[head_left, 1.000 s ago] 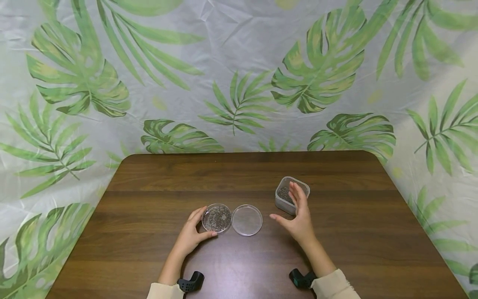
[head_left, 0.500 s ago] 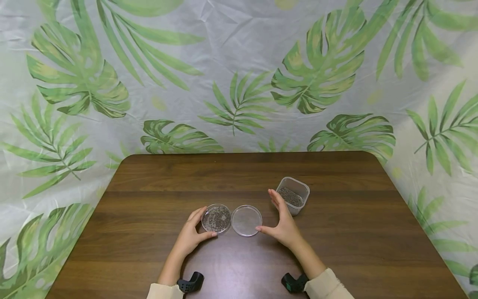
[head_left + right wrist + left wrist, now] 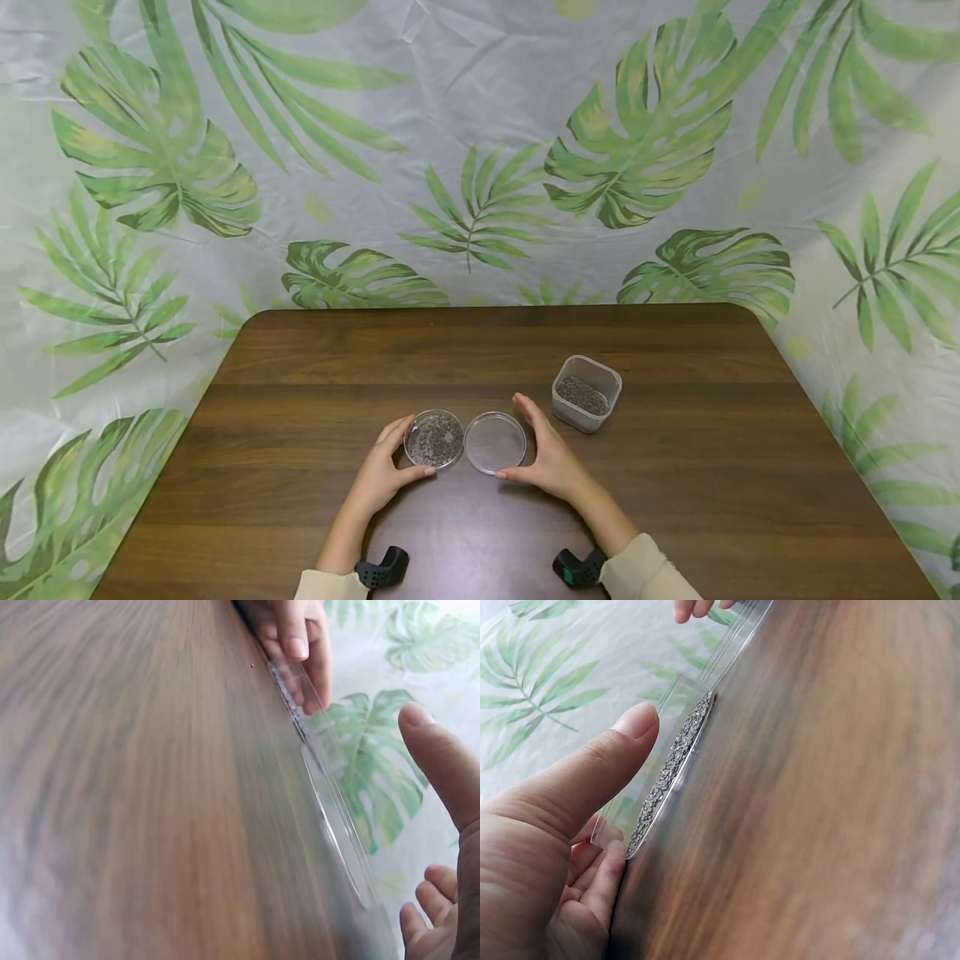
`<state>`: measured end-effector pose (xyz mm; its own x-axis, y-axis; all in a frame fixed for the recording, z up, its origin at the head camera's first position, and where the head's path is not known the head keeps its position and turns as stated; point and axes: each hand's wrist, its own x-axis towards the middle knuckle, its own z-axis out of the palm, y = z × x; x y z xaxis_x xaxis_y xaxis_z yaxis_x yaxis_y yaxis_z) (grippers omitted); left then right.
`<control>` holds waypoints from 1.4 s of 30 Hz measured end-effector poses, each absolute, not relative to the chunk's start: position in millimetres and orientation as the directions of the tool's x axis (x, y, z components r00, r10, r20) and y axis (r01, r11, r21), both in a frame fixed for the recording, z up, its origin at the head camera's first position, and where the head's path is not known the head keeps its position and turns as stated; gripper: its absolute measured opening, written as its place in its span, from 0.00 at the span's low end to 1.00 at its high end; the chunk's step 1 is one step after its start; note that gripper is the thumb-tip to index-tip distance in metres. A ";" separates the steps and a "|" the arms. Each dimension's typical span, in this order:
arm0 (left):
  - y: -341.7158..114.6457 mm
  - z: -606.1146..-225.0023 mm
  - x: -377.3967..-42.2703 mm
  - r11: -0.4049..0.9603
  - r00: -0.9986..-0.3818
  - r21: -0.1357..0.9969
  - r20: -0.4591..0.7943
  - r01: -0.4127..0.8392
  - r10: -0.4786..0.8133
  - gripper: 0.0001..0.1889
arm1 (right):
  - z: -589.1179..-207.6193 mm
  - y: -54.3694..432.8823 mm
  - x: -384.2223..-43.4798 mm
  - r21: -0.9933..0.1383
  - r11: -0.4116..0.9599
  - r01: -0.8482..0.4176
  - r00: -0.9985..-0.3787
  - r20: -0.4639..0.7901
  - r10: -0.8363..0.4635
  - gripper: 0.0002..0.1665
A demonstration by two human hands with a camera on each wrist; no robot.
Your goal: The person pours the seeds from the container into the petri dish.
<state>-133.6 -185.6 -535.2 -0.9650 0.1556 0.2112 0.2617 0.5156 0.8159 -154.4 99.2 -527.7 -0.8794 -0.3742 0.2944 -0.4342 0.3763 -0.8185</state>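
My left hand point(image 3: 381, 471) grips a clear round petri dish point(image 3: 434, 439) by its left side, thumb at the near rim and fingers at the far rim. Grey, gravel-like grains lie in a layer in the dish, seen side-on in the left wrist view. Right beside it on the table is a second see-through petri dish half point(image 3: 496, 443). Around the right side of that half my right hand point(image 3: 553, 457) is spread, thumb near its lower rim. In the right wrist view, a gap shows between the right thumb point(image 3: 442, 761) and the dish wall.
A square translucent plastic tub point(image 3: 587, 395) with similar grey grains stands behind the right hand. The brown wooden table point(image 3: 337, 350) ends at a leaf-print cloth point(image 3: 480, 150) at the back. Black wrist cameras are strapped on both wrists.
The right hand has moved left and slightly down, away from the tub, to the second dish half. The left hand and both dishes have stayed nearly in place.
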 end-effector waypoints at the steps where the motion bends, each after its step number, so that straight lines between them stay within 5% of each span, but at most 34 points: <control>1: -185.4 -534.9 -133.7 0.515 -0.965 0.817 0.211 0.261 0.155 0.46 | -528.2 98.5 -154.7 -0.819 0.378 -0.431 -0.880 0.289 -0.376 0.67; 26: -185.3 -532.9 -134.6 0.519 -0.967 0.817 0.203 0.252 0.151 0.46 | -526.9 91.1 -159.2 -0.761 0.521 -0.386 -0.875 0.123 -0.469 0.67; 42: -184.4 -534.2 -133.6 0.514 -0.966 0.818 0.209 0.257 0.150 0.46 | -528.6 88.7 -158.2 -0.750 0.528 -0.399 -0.880 0.150 -0.451 0.65</control>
